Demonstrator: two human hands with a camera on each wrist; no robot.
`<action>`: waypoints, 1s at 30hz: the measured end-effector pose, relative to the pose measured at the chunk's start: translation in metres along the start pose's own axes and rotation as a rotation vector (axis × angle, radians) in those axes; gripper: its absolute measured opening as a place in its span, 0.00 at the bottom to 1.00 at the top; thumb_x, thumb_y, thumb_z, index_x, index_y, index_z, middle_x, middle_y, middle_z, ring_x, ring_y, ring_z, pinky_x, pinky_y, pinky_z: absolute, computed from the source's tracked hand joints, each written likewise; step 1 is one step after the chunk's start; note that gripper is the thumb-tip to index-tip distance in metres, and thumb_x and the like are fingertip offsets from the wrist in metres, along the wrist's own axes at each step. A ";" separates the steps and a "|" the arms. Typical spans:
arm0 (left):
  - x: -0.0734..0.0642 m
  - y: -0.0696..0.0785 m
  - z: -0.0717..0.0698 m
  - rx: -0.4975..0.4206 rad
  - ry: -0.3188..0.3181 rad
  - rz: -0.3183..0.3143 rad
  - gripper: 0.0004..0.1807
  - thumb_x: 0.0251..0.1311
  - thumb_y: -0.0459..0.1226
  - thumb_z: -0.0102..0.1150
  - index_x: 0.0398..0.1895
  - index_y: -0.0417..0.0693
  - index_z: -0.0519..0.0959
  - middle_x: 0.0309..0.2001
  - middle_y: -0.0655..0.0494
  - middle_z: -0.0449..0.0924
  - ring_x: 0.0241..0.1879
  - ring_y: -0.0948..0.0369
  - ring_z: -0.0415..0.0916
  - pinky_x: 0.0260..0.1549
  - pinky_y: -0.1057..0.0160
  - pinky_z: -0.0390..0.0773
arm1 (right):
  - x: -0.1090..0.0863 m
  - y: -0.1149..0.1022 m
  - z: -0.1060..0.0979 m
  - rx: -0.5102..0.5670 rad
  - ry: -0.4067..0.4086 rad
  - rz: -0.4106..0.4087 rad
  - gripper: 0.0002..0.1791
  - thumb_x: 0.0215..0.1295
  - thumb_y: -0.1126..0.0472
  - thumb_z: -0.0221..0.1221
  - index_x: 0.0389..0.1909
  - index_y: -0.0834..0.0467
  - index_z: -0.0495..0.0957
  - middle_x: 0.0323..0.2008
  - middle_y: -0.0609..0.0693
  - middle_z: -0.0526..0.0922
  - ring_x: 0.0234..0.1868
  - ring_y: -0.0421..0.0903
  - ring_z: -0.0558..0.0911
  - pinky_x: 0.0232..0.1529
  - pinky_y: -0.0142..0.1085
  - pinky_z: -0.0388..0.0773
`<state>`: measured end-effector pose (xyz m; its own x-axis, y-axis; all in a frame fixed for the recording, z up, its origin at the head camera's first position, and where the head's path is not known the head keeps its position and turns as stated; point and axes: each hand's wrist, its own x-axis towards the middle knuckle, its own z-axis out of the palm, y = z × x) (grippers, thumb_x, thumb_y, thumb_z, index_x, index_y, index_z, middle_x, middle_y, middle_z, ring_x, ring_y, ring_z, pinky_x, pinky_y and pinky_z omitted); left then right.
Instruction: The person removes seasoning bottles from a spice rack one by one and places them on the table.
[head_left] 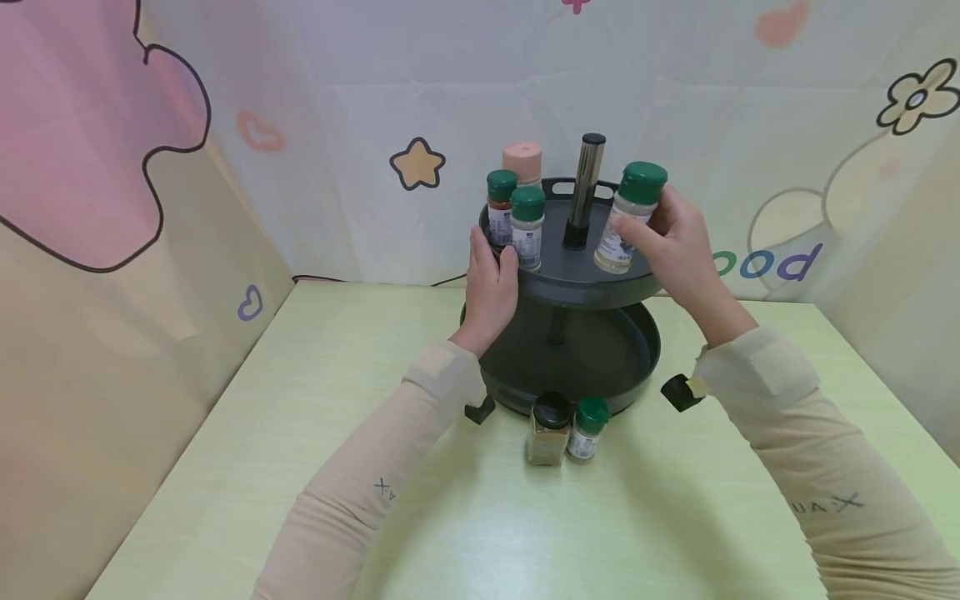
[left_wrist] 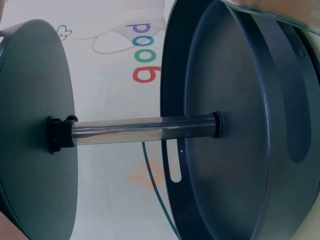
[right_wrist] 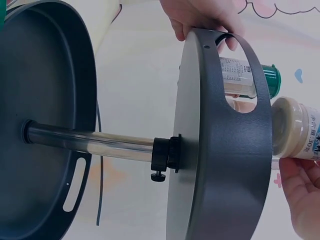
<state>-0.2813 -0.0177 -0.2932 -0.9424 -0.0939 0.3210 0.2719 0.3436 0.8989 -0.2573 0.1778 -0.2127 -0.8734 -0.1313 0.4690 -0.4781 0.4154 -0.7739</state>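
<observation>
A dark two-tier round spice rack point(head_left: 570, 287) stands on the table with a metal post through its middle. My right hand point(head_left: 678, 250) pinches a large green-capped spice jar point(head_left: 618, 237), tilted, over the right side of the upper tray. Its pale base point(right_wrist: 285, 127) shows beyond the tray's rim in the right wrist view. My left hand point(head_left: 491, 287) grips the left rim of the upper tray. Beside it, on that tray, are a green-capped jar point(head_left: 527, 233), a green-capped jar of red contents point(head_left: 500, 204) and a pink-capped container point(head_left: 522, 162).
In front of the lower tray point(head_left: 502, 396) stand a black-lidded square jar point(head_left: 549, 437) and a small green-capped jar point(head_left: 585, 437). The lower tray's floor point(left_wrist: 230, 90) is bare in the left wrist view. A printed curtain point(head_left: 360, 125) hangs behind the pale table point(head_left: 337, 358).
</observation>
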 end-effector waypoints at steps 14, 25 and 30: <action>-0.001 -0.001 -0.001 -0.004 0.000 0.013 0.35 0.65 0.47 0.31 0.68 0.45 0.32 0.71 0.54 0.31 0.69 0.61 0.32 0.66 0.60 0.42 | -0.012 -0.004 -0.004 0.020 0.008 -0.002 0.21 0.61 0.55 0.50 0.55 0.56 0.65 0.46 0.49 0.74 0.41 0.38 0.73 0.47 0.38 0.70; 0.000 0.000 0.000 0.000 -0.002 -0.007 0.35 0.65 0.48 0.31 0.68 0.46 0.32 0.71 0.56 0.30 0.69 0.62 0.32 0.66 0.60 0.41 | -0.023 -0.012 -0.011 0.052 -0.046 0.004 0.20 0.61 0.57 0.51 0.54 0.57 0.66 0.43 0.42 0.74 0.43 0.38 0.73 0.47 0.35 0.70; 0.001 0.000 0.000 0.004 -0.001 -0.004 0.36 0.65 0.48 0.31 0.68 0.45 0.32 0.71 0.56 0.30 0.69 0.62 0.32 0.66 0.61 0.41 | -0.029 -0.014 -0.016 0.048 -0.085 -0.016 0.19 0.61 0.59 0.52 0.53 0.56 0.67 0.42 0.38 0.74 0.42 0.36 0.74 0.45 0.29 0.71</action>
<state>-0.2820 -0.0179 -0.2931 -0.9435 -0.0946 0.3176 0.2678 0.3469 0.8988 -0.2234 0.1901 -0.2085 -0.8692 -0.2146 0.4456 -0.4945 0.3691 -0.7869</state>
